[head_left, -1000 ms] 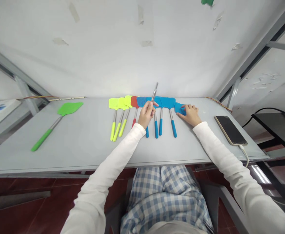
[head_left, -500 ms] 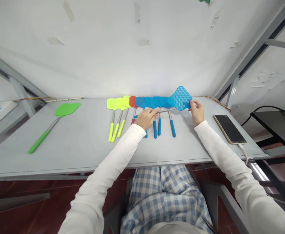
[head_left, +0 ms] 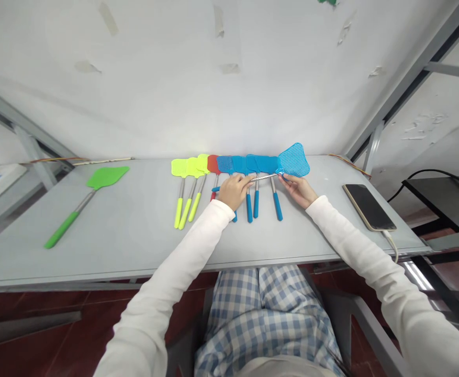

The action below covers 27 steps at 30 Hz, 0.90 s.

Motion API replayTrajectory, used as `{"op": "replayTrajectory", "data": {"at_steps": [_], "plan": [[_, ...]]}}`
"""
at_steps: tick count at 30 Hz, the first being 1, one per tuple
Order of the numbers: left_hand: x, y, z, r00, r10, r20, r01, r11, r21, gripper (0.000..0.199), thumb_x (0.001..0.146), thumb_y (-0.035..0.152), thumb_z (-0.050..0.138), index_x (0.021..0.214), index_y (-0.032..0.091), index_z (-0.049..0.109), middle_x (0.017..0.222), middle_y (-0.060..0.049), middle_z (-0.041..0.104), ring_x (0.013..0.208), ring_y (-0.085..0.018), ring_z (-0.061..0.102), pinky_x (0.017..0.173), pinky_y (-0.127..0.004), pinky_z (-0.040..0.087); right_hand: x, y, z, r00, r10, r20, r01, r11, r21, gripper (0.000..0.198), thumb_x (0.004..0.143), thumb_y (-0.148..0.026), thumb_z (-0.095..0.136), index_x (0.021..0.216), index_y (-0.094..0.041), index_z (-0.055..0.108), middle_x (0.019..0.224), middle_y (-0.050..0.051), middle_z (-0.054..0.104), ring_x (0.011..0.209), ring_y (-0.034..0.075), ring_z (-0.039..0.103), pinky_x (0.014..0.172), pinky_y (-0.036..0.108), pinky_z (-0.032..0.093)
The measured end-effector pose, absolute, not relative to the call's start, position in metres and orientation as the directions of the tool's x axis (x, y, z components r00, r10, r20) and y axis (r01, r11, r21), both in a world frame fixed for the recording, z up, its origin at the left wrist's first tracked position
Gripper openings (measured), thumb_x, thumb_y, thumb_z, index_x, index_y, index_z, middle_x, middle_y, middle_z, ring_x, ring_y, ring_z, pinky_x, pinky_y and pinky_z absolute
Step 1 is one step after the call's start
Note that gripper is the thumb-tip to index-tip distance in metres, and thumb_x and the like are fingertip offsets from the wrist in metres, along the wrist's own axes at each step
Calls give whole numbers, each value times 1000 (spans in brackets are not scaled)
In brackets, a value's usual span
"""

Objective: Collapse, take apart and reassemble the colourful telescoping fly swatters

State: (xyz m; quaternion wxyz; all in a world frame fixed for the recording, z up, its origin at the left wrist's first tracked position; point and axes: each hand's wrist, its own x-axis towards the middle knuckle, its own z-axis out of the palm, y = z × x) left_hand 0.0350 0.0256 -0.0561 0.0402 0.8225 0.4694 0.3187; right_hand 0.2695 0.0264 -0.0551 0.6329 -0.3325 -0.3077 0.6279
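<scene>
Between my two hands a blue fly swatter [head_left: 294, 159] is held sideways, its mesh head to the right. My left hand [head_left: 235, 191] is closed around its handle end, with the blue grip tip poking out on the left. At the neck, where the metal rod meets the head, my right hand [head_left: 298, 189] pinches it. Beneath lies an overlapping row of swatters: several blue ones [head_left: 269, 164], a red one [head_left: 213, 164] partly covered, and three yellow ones [head_left: 181, 167] at the left end. Handles in the row point toward me.
A green fly swatter [head_left: 107, 177] lies apart on the left of the grey table [head_left: 135, 235]. On the right rests a phone [head_left: 370, 207] with a white cable plugged in. A white wall [head_left: 166, 104] stands behind the table, with metal frame posts at both sides.
My right hand has moved left from the head's outer edge to the neck of the held swatter. The head has turned and shifted slightly right. My left hand keeps its hold.
</scene>
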Motion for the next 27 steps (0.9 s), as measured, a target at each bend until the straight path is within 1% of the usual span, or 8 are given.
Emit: {"op": "replayTrajectory", "data": {"at_steps": [3, 6, 10, 14, 17, 20, 24, 27], "plan": [[35, 24, -55, 377, 791, 483, 808, -536, 246, 42, 99, 39, 37, 125, 24, 65, 96, -9, 64, 93, -22, 58, 81, -32, 42, 271, 28, -56, 43, 998, -44, -594, -10, -805, 21, 66, -4, 71, 74, -21, 64, 83, -3, 74, 86, 12, 70, 96, 27, 57], [35, 24, -54, 381, 781, 495, 825, -528, 199, 41, 99, 39, 37, 127, 25, 64, 96, -9, 65, 93, -21, 59, 80, -31, 43, 271, 27, -56, 35, 998, -59, -595, -27, -803, 20, 67, -3, 70, 74, -21, 65, 84, -2, 74, 86, 13, 70, 98, 27, 56], [35, 24, -54, 389, 782, 487, 823, -532, 198, 41, 99, 38, 38, 128, 25, 64, 94, -8, 65, 92, -20, 60, 79, -30, 44, 267, 23, -54, 20, 998, -59, -598, -35, -801, 19, 69, -4, 70, 74, -21, 65, 85, -2, 75, 90, 14, 71, 99, 28, 55], [35, 22, -53, 387, 804, 451, 834, -514, 202, 44, 99, 40, 35, 131, 25, 62, 96, -8, 66, 92, -20, 61, 76, -30, 44, 265, 21, -54, 31, 998, -47, -562, -21, -827, 18, 69, -7, 72, 77, -22, 66, 87, -1, 74, 96, 16, 70, 103, 31, 53], [36, 18, -50, 388, 822, 417, 848, -495, 188, 45, 100, 41, 33, 135, 27, 58, 99, -8, 67, 91, -21, 62, 71, -30, 44, 263, 19, -54, 61, 998, 7, -521, 38, -853, 24, 65, -10, 77, 82, -23, 65, 89, -2, 74, 98, 18, 70, 104, 36, 52], [40, 12, -46, 379, 838, 393, 861, -475, 183, 45, 100, 40, 33, 137, 29, 56, 103, -8, 68, 94, -21, 63, 68, -30, 44, 260, 18, -55, 80, 995, 56, -497, 88, -863, 29, 61, -15, 82, 81, -24, 64, 88, -2, 74, 99, 20, 70, 104, 39, 52], [45, 6, -44, 377, 847, 374, 858, -472, 204, 44, 100, 38, 32, 137, 30, 56, 107, -7, 69, 99, -22, 64, 69, -29, 45, 256, 15, -58, 76, 994, 81, -485, 108, -868, 32, 57, -23, 87, 78, -24, 62, 85, -1, 73, 104, 23, 69, 105, 42, 52], [47, 3, -43, 366, 851, 376, 859, -464, 214, 44, 100, 38, 34, 135, 29, 58, 106, -8, 69, 99, -22, 64, 69, -29, 46, 252, 12, -59, 79, 994, 77, -479, 106, -871, 36, 52, -29, 91, 74, -23, 62, 82, -1, 72, 104, 25, 69, 104, 43, 53]]}}
